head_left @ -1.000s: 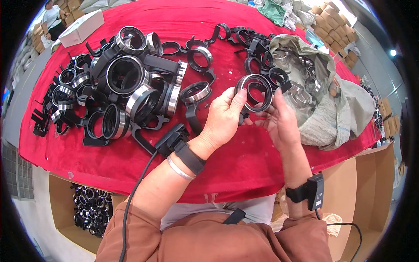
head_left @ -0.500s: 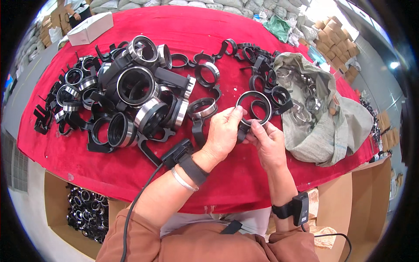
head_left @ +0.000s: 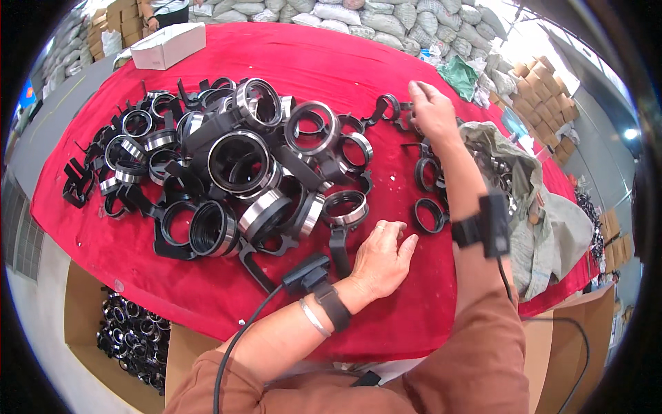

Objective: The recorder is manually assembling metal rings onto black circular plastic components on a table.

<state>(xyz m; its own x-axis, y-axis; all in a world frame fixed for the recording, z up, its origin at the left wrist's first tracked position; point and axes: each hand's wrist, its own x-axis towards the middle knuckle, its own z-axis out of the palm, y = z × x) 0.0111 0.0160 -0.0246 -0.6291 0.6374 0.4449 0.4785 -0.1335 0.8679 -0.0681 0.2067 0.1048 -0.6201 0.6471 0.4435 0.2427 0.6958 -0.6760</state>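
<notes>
My left hand (head_left: 383, 261) lies low over the red cloth with its fingers loosely spread and nothing in them. Just left of it is a black clamp ring with a steel band (head_left: 345, 209), its stem pointing toward me. My right hand (head_left: 434, 114) is stretched to the far right, fingers apart, beside a group of black ring brackets (head_left: 426, 174); no held part shows in it. On top of the large pile of black and steel clamp rings (head_left: 239, 162) stands a wide ring with a bright rim (head_left: 312, 129). A single black ring (head_left: 429, 215) lies between my hands.
A grey-green woven sack (head_left: 552, 228) with metal rings inside lies open at the right. At the far left stands a white box (head_left: 169, 47). Below the table's left edge a carton (head_left: 83, 331) holds many rings. A person (head_left: 165, 14) stands beyond the table.
The ring I held in both hands is out of them; a similar ring now stands on the pile. My right hand has moved far forward, my left slightly down and right. The view has shifted.
</notes>
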